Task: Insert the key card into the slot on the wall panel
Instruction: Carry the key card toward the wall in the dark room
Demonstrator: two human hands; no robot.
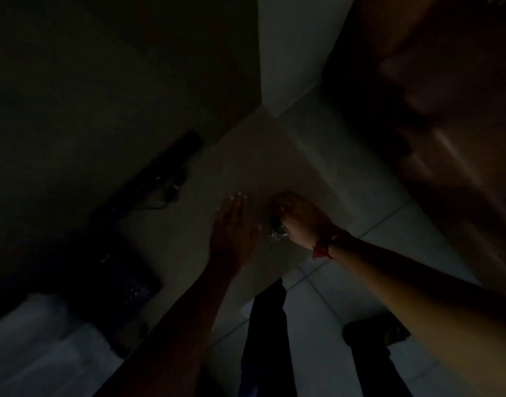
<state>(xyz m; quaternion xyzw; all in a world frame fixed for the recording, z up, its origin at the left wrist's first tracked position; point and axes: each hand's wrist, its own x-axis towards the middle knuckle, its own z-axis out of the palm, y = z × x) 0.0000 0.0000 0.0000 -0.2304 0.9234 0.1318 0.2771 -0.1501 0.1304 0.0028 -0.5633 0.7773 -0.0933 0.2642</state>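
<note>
The scene is very dark. My right hand, with a red band at the wrist, is curled against the pale wall. Its fingers are pinched together at a small dark, shiny wall panel. The key card is almost wholly hidden inside that grip, and the slot cannot be made out. My left hand lies flat on the wall just left of the panel, fingers straight and slightly spread, holding nothing.
A dark long object with a cable lies at the left, beside a dark keyboard-like shape. A brown wooden door fills the right. Below are pale floor tiles and my dark trouser legs.
</note>
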